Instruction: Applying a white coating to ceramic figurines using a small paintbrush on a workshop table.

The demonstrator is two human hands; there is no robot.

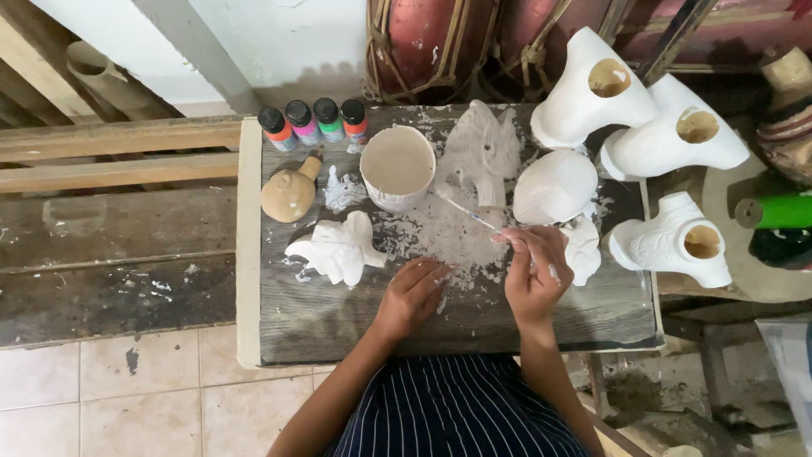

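Head view. Work surface: a dark, weathered wooden board with a pale painted edge at 9 o'clock, heavily spattered with dried white paint around its centre. Beyond that edge, rough grey planks; pale floor tiles at 7 o'clock. A white wall with slanted timber runs across 11 to 12 o'clock, and red drum-like bodies bound with rope stand at 12 to 1 o'clock.

Right hand: fingers pinched closed around a thin paintbrush, whose tip points toward 10 o'clock, over the white spatter. Just at 3 o'clock of this hand, touching or nearly so, lies a small white figurine; contact cannot be confirmed.

Left hand: holds nothing; fingers loosely curled, fingertips resting on the board at the edge of the spatter.

On the board: four small paint bottles in a row at 11 o'clock (orange, pink, green, red-orange labels, black caps); a tan gourd-shaped pot below them; a white cup of paint at 12 o'clock; a crumpled-looking white piece at 10 o'clock of the left hand; a white carved figure and a white rounded form above the right hand.

Off the board at 2 to 3 o'clock: three white hollow casts with round openings. A green cylinder at 3 o'clock.
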